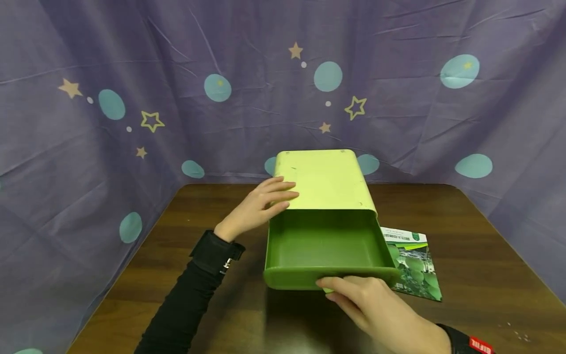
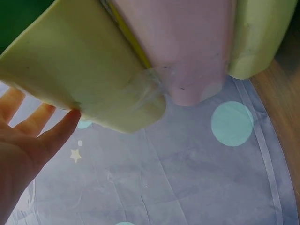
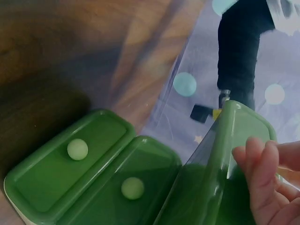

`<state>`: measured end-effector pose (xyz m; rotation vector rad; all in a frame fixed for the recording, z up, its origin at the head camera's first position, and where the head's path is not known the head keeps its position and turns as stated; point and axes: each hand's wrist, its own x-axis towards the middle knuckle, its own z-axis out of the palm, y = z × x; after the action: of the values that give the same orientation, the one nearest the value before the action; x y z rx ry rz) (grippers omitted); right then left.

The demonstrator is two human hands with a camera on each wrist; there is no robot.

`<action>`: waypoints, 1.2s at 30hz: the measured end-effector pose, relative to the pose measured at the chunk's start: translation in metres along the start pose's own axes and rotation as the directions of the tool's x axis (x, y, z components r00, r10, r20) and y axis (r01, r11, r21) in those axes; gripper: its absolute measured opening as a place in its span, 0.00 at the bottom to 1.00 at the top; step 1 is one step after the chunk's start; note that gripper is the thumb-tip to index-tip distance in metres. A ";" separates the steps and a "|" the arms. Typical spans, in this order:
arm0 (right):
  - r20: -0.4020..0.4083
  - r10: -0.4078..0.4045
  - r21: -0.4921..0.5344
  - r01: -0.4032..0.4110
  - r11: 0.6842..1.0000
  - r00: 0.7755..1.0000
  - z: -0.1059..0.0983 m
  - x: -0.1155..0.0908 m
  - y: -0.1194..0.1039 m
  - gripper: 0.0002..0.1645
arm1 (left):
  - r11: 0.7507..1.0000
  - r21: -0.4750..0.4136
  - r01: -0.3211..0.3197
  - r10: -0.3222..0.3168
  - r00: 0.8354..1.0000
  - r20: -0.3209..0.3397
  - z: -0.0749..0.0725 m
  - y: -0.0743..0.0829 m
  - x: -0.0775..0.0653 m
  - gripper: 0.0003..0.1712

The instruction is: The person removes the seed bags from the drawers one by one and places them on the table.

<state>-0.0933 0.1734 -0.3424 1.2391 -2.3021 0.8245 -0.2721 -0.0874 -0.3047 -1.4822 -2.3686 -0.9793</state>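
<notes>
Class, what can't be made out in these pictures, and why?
- Knob, mostly: head view, covered by the right hand.
- Leaflet, left part: head view, hidden by the top drawer.
- Leaflet, small print: head view, too small.
- Bottom drawer, inside: right wrist view, drawer closed.

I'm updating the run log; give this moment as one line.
left hand: touching yellow-green casing; right hand: pinching knob of top drawer; top drawer: open, visible part empty; lower two drawers: closed; printed booklet: on table

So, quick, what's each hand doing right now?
Left hand: open, resting on the cabinet.
Right hand: closed, pinching the knob of the pulled-out drawer.
</notes>
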 end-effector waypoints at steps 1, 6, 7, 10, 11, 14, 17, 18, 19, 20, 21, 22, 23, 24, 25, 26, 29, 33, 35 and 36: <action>-0.016 -0.001 -0.012 0.000 1.000 1.000 -0.001 0.004 0.003 0.17 | 1.000 -0.008 0.004 -0.004 1.000 0.003 0.000 0.000 0.000 0.44; -0.068 0.010 -0.078 -0.015 0.997 0.998 -0.003 0.023 0.017 0.16 | 0.998 -0.048 0.035 -0.034 0.999 0.013 -0.001 0.004 0.002 0.53; -0.069 0.017 -0.087 -0.023 0.996 0.997 -0.004 0.027 0.020 0.19 | 0.998 -0.052 0.037 -0.036 0.999 0.016 -0.001 0.005 0.002 0.54; -0.050 0.059 -0.091 -0.064 0.994 0.997 -0.006 0.036 0.030 0.21 | 0.998 -0.053 0.037 -0.035 0.999 0.026 -0.001 0.007 0.001 0.54; -0.045 0.073 -0.094 -0.077 0.993 0.996 -0.007 0.038 0.032 0.20 | 0.998 -0.052 0.035 -0.033 0.999 0.028 -0.001 0.007 0.001 0.54; -0.032 0.106 -0.113 -0.109 0.988 0.994 -0.008 0.046 0.040 0.17 | 0.999 -0.039 0.031 -0.030 0.999 0.031 -0.002 0.009 0.000 0.52; -0.044 0.120 -0.146 -0.125 0.981 0.992 -0.008 0.054 0.048 0.15 | 0.999 -0.013 0.032 -0.032 0.999 0.028 -0.002 0.009 0.000 0.39; -0.051 0.122 -0.155 -0.129 0.979 0.991 -0.008 0.056 0.051 0.15 | 0.999 -0.002 0.032 -0.032 0.999 0.028 -0.002 0.010 0.000 0.34; -0.056 0.126 -0.163 -0.133 0.978 0.990 -0.007 0.058 0.053 0.14 | 1.000 0.011 0.029 -0.029 0.999 0.029 -0.002 0.010 0.001 0.30; -0.061 0.127 -0.168 -0.135 0.976 0.990 -0.007 0.060 0.055 0.14 | 0.999 0.024 0.025 -0.026 0.999 0.031 -0.002 0.010 0.001 0.27; -0.066 0.124 -0.175 -0.133 0.976 0.990 -0.007 0.061 0.057 0.14 | 0.999 0.039 0.018 -0.019 0.999 0.031 -0.002 0.010 0.001 0.26; -0.070 0.119 -0.181 -0.130 0.975 0.990 -0.006 0.061 0.058 0.14 | 0.998 0.054 0.011 -0.013 0.999 0.031 -0.002 0.011 0.002 0.26; -0.074 0.113 -0.188 -0.125 0.974 0.991 -0.006 0.062 0.059 0.14 | 0.998 0.065 0.005 -0.007 1.000 0.031 -0.001 0.011 0.002 0.26; -0.076 0.105 -0.191 -0.118 0.975 0.991 -0.005 0.062 0.060 0.14 | 0.997 0.073 -0.002 -0.001 1.000 0.030 -0.001 0.011 0.002 0.25; -0.078 0.100 -0.195 -0.114 0.974 0.992 -0.005 0.062 0.060 0.14 | 0.997 0.081 -0.009 0.007 1.000 0.027 -0.001 0.010 0.002 0.25; -0.080 0.094 -0.200 -0.108 0.974 0.992 -0.004 0.061 0.060 0.14 | 0.996 0.086 -0.015 0.012 1.000 0.025 -0.001 0.010 0.002 0.25; -0.090 0.071 -0.208 -0.089 0.974 0.993 -0.003 0.061 0.061 0.14 | 0.994 0.103 -0.033 0.031 0.999 0.020 -0.001 0.008 0.002 0.26; -0.096 0.035 -0.228 -0.056 0.972 0.995 -0.001 0.058 0.063 0.16 | 0.989 0.134 -0.067 0.065 0.998 0.017 0.001 0.004 0.002 0.28; -0.067 0.023 -0.238 -0.038 0.970 0.997 0.000 0.056 0.063 0.18 | 0.986 0.146 -0.082 0.081 0.997 0.012 0.002 0.003 0.001 0.28; -0.040 0.024 -0.238 -0.032 0.971 0.999 0.001 0.054 0.064 0.18 | 0.985 0.148 -0.087 0.087 0.996 0.009 0.003 0.003 0.001 0.28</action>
<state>-0.1760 0.1673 -0.3308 1.0793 -2.3139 0.5532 -0.2696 -0.0840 -0.3050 -1.5164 -2.3008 -0.7634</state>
